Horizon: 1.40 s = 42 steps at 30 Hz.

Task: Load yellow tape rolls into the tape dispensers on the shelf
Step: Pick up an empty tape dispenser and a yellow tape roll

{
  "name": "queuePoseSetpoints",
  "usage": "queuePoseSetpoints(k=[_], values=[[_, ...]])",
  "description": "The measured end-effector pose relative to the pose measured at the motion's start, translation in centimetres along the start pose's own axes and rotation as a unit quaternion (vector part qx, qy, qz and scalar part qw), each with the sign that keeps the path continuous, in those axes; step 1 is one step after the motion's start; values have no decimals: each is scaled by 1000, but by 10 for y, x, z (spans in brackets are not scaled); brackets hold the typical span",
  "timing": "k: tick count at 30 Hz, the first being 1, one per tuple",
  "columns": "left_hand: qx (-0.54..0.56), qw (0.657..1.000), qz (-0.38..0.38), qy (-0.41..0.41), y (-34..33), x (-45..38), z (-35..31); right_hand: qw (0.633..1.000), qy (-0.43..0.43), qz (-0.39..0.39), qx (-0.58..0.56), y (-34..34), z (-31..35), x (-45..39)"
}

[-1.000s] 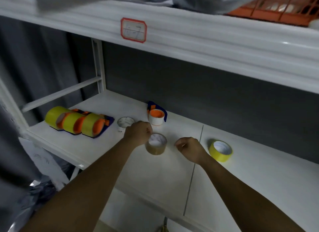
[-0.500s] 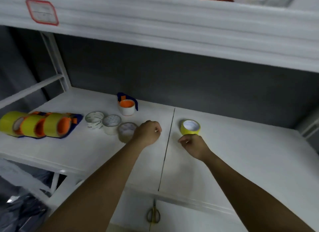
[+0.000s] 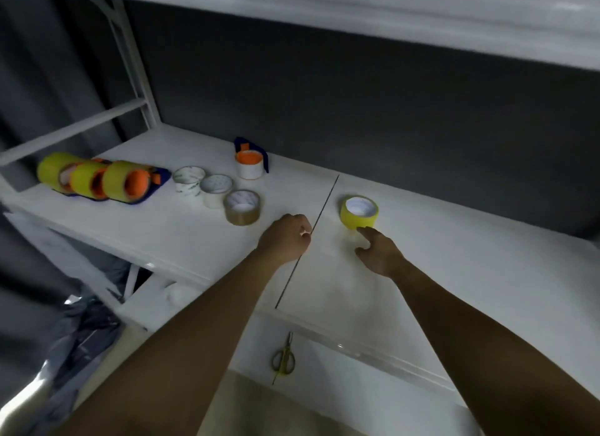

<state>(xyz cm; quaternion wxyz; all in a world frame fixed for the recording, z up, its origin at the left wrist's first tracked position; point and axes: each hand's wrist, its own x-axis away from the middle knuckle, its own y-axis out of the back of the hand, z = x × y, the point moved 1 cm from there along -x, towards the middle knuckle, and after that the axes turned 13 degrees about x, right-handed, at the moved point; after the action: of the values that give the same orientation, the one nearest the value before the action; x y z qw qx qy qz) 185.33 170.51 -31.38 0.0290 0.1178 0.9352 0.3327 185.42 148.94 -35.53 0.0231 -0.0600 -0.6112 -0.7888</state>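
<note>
Shelf (image 3: 454, 273) first, since everything sits on it: white, with a thin seam running front to back near the middle. At the left end you've got three loaded dispensers (image 3: 104, 180) lying in a row, yellow tape already on them. One more dispenser (image 3: 249, 164), blue and orange with a white core on it, stands toward the back edge, left of the seam. In front of it sit three other rolls (image 3: 216, 192), two whitish and one brown, in a diagonal line.

The one that matters is the yellow tape roll (image 3: 359, 211). It's lying flat just right of the seam, hole facing up, so its axis points straight up at you.

Your right hand (image 3: 378, 252) is the nearer one by a lot. The roll is directly ahead of your fingers (image 3: 365, 231), toward the back edge, and the index tip is right at its near wall; I can't tell if it's actually touching. The hand is loosely spread and holding nothing.

Your left hand (image 3: 285, 237) is on the other side of the seam, curled into a loose fist with nothing visibly in it, closer to the brown roll than to the yellow one.

My read: grab with the right, fingers over the rim, then carry it left across the seam to the standing dispenser. Since the roll lies flat, you'll probably need to tip it on edge before it seats.
</note>
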Motion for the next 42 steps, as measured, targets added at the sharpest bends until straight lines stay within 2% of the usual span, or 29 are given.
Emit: queuePoseSetpoints(k=[4,8,12,16,20,23,26,30,34,38,42], values=[[15,998,-53,41,-11,10,-10,991,28,50,122,-3,-20,-18],[37,991,-98,83,-27,21,-19,982,73,90,152,1,-36,-31],[47,985,-126,104,-45,36,-25,975,93,49,198,9,-41,-35],[45,987,-111,104,-50,43,-35,962,90,43,254,21,-38,-41],[47,986,-118,107,-52,48,-41,965,72,57,244,22,-32,-54],[56,986,-116,108,-52,54,-41,936,133,3,325,13,-29,-56],[64,984,-115,122,-55,60,-35,921,172,-73,341,4,-29,-48],[61,984,-118,118,-60,65,-31,949,171,-85,252,-5,-31,-30],[60,984,-127,111,-56,65,-26,979,178,-101,22,3,-14,-4],[108,978,-154,93,-44,63,-19,954,204,-46,-216,17,21,25],[197,976,-89,8,-18,68,-9,913,252,36,-319,30,63,45]])
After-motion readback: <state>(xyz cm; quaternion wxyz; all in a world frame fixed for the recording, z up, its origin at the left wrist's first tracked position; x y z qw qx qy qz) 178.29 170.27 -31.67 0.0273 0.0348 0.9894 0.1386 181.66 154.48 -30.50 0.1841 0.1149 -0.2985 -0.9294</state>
